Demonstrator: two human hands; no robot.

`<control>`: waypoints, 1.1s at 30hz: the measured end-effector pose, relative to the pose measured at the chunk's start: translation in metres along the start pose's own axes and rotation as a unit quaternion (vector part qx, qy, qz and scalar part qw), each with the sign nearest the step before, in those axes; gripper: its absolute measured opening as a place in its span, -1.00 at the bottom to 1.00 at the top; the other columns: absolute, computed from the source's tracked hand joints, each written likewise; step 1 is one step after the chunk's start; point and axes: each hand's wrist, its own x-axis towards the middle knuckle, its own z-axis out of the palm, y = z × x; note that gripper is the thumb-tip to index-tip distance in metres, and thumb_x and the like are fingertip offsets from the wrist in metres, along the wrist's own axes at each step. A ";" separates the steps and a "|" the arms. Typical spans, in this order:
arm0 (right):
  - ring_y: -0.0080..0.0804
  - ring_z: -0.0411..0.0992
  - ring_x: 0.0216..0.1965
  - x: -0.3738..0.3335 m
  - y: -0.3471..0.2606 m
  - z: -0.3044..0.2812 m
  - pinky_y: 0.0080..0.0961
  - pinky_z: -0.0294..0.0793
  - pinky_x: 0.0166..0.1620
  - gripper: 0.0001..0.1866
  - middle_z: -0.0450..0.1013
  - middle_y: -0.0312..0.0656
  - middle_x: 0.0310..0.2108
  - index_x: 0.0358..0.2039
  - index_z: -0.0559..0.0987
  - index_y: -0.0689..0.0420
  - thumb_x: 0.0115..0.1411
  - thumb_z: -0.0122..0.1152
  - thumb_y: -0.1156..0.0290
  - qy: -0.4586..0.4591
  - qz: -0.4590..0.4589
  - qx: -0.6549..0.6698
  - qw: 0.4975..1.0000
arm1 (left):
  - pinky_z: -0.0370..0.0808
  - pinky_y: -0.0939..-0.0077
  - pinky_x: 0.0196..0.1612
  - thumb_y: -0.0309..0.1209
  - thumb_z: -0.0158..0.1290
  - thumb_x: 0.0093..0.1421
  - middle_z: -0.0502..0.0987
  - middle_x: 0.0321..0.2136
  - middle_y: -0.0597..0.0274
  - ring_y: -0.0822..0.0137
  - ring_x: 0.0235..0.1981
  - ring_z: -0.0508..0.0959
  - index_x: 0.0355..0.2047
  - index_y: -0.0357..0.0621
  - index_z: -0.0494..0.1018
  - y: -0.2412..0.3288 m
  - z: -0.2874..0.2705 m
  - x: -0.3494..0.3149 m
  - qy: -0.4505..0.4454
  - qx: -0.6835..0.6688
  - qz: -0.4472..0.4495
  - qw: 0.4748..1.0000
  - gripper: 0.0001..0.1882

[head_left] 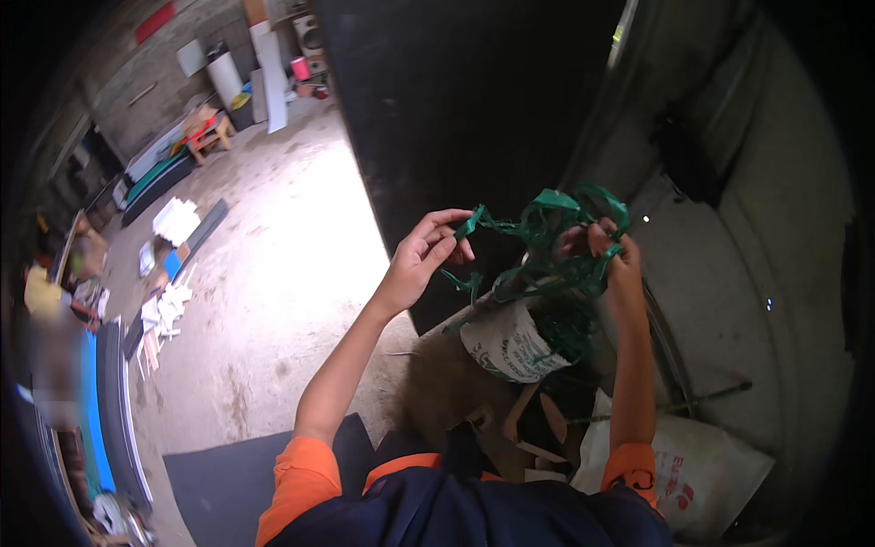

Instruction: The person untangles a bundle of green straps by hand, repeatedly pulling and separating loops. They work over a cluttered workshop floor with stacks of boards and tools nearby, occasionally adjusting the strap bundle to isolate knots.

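Note:
A tangle of green plastic strapping [554, 214] stretches between my two hands in the middle of the head view. My left hand [427, 255] pinches one end of it between thumb and fingers. On the other side, my right hand [609, 246] grips looped strands, its fingers partly hidden by them. Just below hangs or stands a white printed sack [512, 345], its mouth full of more green strapping [565, 330]. A loose strand dangles beneath my left hand.
A tall dark panel [456, 109] stands right ahead. Cardboard scraps [524, 415] and a white sack [702, 465] lie near my feet at right. A dark mat [237, 483] lies at left. Farther left are white scraps [166, 310], a small wooden stool [211, 132] and long boards [118, 401].

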 end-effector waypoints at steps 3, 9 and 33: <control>-0.53 0.42 -0.43 0.001 0.011 0.070 -0.59 0.37 -0.30 -0.75 0.45 -0.22 -0.46 -0.40 0.48 0.24 0.18 -0.01 0.30 -0.160 -0.035 -0.092 0.982 | 0.31 0.53 -0.13 -0.30 -0.15 0.21 0.44 -0.44 0.26 0.44 -0.30 0.42 0.00 -0.17 0.21 0.020 -0.040 -0.052 0.070 0.019 0.012 0.997 -0.63; -0.60 0.38 -0.46 -0.023 0.026 0.244 -0.62 0.35 -0.34 -0.73 0.44 -0.25 -0.54 -0.38 0.49 0.30 0.16 -0.03 0.32 -0.280 -0.012 -0.122 0.952 | 0.30 0.52 -0.12 -0.37 -0.15 0.20 0.45 -0.40 0.23 0.45 -0.28 0.41 0.01 -0.18 0.21 0.097 -0.131 -0.193 0.208 0.094 0.010 0.974 -0.63; -0.60 0.28 -0.60 0.127 0.210 0.638 -0.57 0.29 -0.49 -0.75 0.36 -0.29 -0.62 -0.29 0.51 0.26 0.06 -0.06 0.45 -0.552 0.026 -0.131 0.823 | 0.21 0.80 -0.40 -0.42 0.04 0.08 0.31 -0.31 0.40 0.68 -0.46 0.22 -0.08 -0.18 0.25 0.065 -0.460 -0.277 0.542 0.188 0.014 0.819 -0.62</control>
